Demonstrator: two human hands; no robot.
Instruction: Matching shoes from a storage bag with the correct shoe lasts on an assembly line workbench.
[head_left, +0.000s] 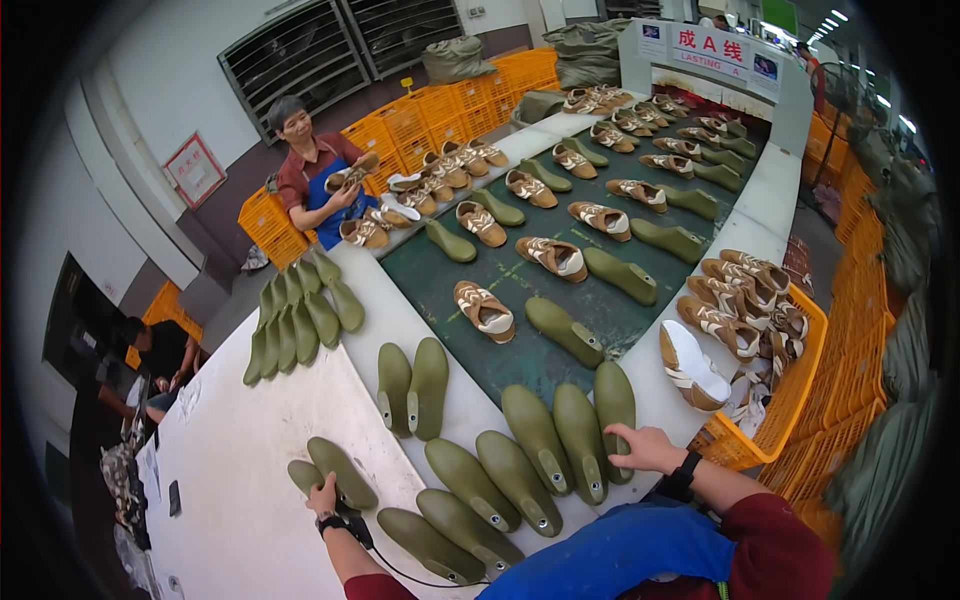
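Note:
At the lower left, my left hand [322, 497] grips the heel end of a pair of green shoe lasts [343, 470] on the white table. My right hand [648, 450] has its fingers curled over the heel end of another green last [614, 400], beside the belt. Several more green lasts [535, 435] lie side by side between my hands, some with a metal-ringed hole at the heel. Two lasts [428, 385] lie farther up, at the corner of the green conveyor belt [450, 345].
Brown-and-white shoe uppers [553, 257] and lasts lie in rows on the belt. An orange crate [760, 440] of uppers stands at my right. Across the belt, a person [325, 170] in a blue apron handles an upper. A block of green lasts [303, 315] lies at the table's far edge.

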